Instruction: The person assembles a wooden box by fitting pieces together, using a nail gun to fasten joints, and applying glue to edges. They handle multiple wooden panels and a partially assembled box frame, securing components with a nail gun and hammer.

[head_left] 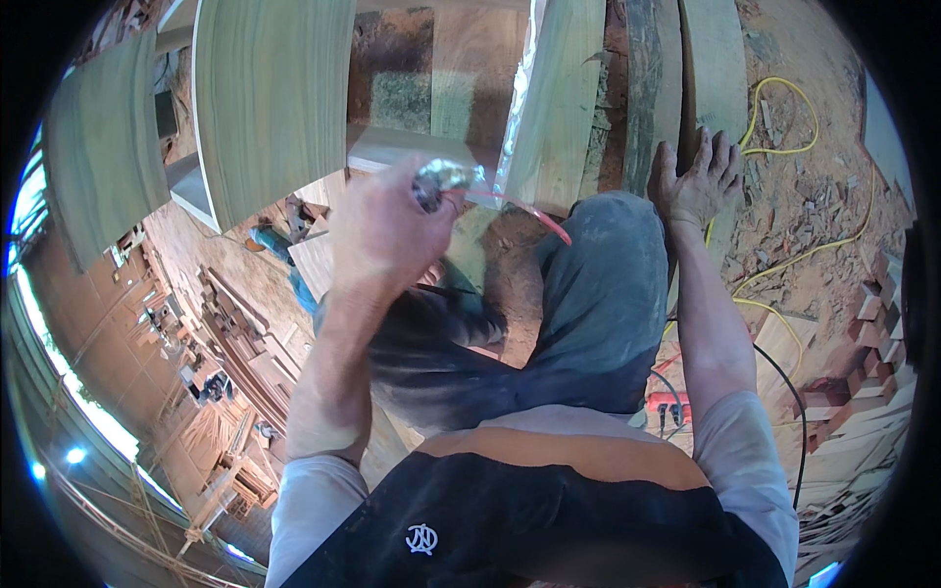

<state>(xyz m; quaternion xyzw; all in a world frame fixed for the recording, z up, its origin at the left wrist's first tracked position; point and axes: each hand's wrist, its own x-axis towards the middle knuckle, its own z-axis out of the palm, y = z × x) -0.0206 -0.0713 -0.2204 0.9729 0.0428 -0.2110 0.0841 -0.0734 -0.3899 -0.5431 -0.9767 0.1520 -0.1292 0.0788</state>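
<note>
My left hand (387, 230) is raised over the work, its fingers wrapped round a shiny, whitish squeeze bottle (448, 178). From beside the bottle a thin red, nozzle-like piece (542, 220) points towards my knee. Just beyond it, a wet white bead like glue (516, 93) runs along the edge of a pale greenish board (559, 108). My right hand (702, 186) rests flat with its fingers spread on a long plank (714, 73) to the right, holding nothing.
Wide veneered panels (274, 98) stand at the left. A yellow cord (814, 260) and a black cable (789, 392) trail across the dusty floor at right, near a red tool (668, 403). Wood offcuts (872, 333) are stacked at the right; timber strips (240, 338) lie at the left.
</note>
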